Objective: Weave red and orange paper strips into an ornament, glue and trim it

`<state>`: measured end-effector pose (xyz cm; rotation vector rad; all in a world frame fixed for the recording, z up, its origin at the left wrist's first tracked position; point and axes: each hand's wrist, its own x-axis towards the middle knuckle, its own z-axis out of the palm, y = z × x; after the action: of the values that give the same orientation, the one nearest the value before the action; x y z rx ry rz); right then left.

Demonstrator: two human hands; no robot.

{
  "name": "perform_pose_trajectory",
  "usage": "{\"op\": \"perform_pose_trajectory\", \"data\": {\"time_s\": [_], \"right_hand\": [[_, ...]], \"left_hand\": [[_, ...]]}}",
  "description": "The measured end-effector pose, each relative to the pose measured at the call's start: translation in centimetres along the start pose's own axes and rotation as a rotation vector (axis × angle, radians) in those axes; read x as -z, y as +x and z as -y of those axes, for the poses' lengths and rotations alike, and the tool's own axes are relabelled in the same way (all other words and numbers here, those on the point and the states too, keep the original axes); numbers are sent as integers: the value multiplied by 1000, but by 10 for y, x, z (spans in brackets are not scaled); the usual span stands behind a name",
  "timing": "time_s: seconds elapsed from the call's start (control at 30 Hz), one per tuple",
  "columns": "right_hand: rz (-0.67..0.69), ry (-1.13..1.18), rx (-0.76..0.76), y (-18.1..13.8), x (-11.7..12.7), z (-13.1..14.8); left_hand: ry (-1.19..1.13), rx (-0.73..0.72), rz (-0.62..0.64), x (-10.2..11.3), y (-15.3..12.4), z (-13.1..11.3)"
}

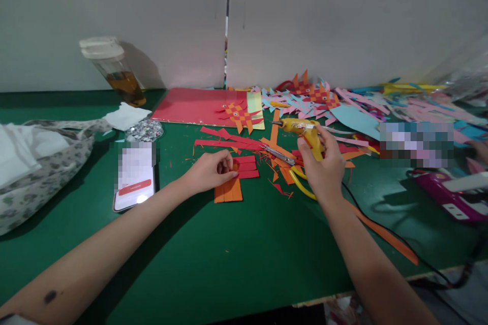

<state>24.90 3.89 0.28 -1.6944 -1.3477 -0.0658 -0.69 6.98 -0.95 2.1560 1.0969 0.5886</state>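
My right hand (pixel 326 167) is wrapped round a yellow hot glue gun (pixel 305 129), its nozzle pointing left above the paper scraps. Over the middle of the green table, my left hand (pixel 213 170) has its fingers curled at the corner of a strip piece, thumb and fingertips meeting there. That piece is made of red paper strips (pixel 247 166) reaching right and orange paper strips (pixel 229 191) reaching toward me. What lies under the fingertips is partly hidden. Scissors with yellow handles (pixel 299 180) lie beneath the glue gun among orange and red scraps.
Woven paper fish (pixel 238 114) lie on a red paper sheet (pixel 190 104). Pink and blue strips (pixel 293 101) pile up behind. At left are a phone (pixel 133 183), a drink bottle (pixel 122 76) and a fabric bag (pixel 46 172). A purple power strip (pixel 450 195) with cables sits right.
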Motion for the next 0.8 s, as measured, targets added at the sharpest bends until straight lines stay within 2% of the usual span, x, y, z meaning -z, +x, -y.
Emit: {"op": "perform_pose_trajectory", "data": {"time_s": [0.8], "right_hand": [[-8,45,-28,0,-1,-1]], "left_hand": [[23,72,-28,-2,3,-5]]}}
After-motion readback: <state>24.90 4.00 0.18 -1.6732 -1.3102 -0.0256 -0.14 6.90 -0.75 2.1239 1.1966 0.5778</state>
